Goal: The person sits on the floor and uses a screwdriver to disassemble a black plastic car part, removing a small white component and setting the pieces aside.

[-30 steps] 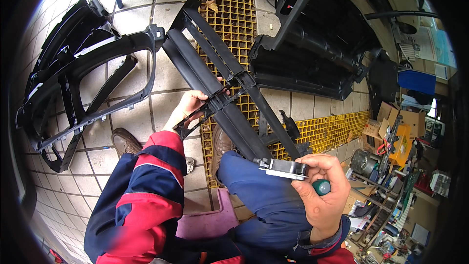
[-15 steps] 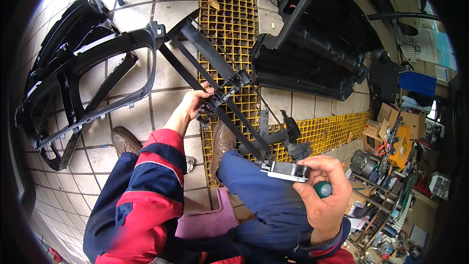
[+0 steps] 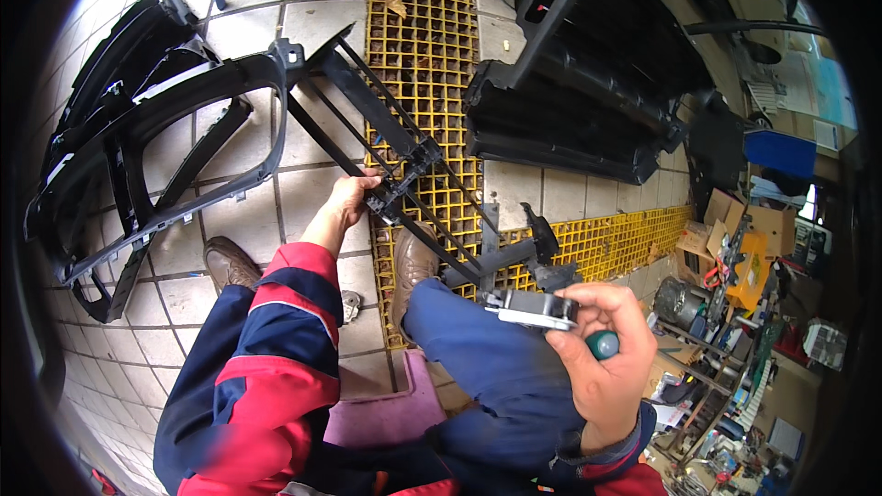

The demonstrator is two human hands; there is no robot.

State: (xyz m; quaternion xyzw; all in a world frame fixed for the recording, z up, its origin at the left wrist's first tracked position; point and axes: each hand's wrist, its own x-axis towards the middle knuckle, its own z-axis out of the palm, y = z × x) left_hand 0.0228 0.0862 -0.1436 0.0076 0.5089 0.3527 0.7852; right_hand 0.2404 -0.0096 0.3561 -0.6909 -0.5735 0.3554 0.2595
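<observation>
My left hand (image 3: 345, 202) is closed on a black plastic slatted frame (image 3: 404, 179), gripping its middle crosspiece. Long thin slats run from that crosspiece toward the far left and back down to my knee. Over my right thigh, my right hand (image 3: 611, 363) pinches a small black box-shaped part with a pale plate (image 3: 533, 310) between thumb and forefinger, at the slats' near end. A green rounded handle (image 3: 603, 343) is tucked inside the same hand; the rest of that tool is hidden. Whether the small part is joined to the frame I cannot tell.
A black bumper-like frame (image 3: 188, 207) lies on the tiles at left. A large black moulded panel (image 3: 588, 96) stands at far right. Yellow floor grating (image 3: 418, 28) runs beneath the slats. A pink stool (image 3: 390, 409) is under me; cluttered shelves and cardboard boxes (image 3: 772, 225) line the right.
The slatted frame has tilted slightly and my left hand has shifted a little left with it. My right hand keeps its grip, moving slightly left in the picture.
</observation>
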